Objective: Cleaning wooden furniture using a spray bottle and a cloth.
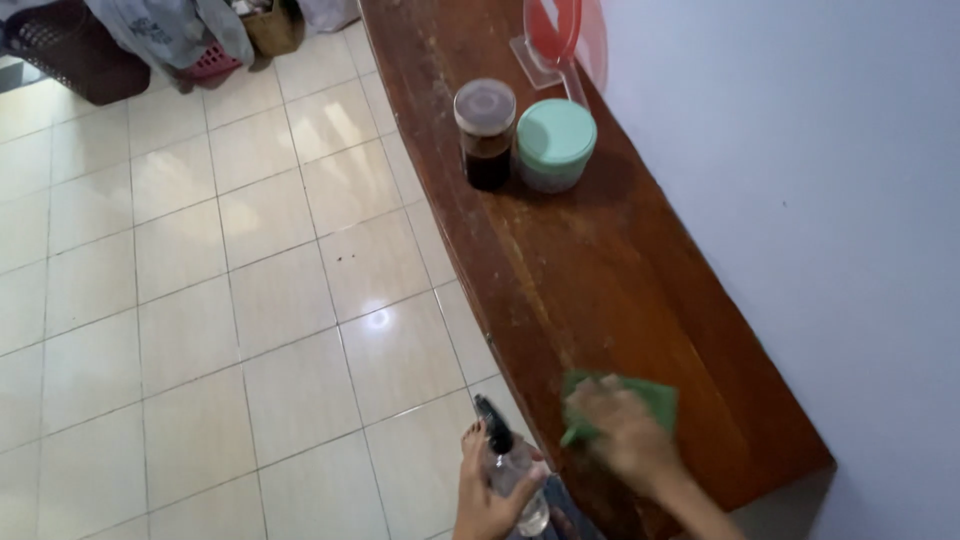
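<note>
1. Wooden shelf point(620, 270), dark brown, glossy, worn along its edge; runs from 12 o'clock down to 5 o'clock against the wall.
2. Wall point(800, 200), plain pale lilac, filling the 3 o'clock side.
3. Jar point(486, 135), clear, dark contents, dark lid; stands on the shelf toward 12 o'clock.
4. Round tub point(555, 145), mint-green lid; touching the jar on its 3 o'clock side.
5. Clear stand with red disc point(556, 35); at 12 o'clock behind the tub.
6. Tiled floor point(200, 300), cream, shiny; covers the 9 o'clock half.
7. Dark woven basket point(70, 50); at 11 o'clock.
8. Grey cloth point(170, 30) draped over a pink basket point(212, 64); just beside the dark one.
</note>
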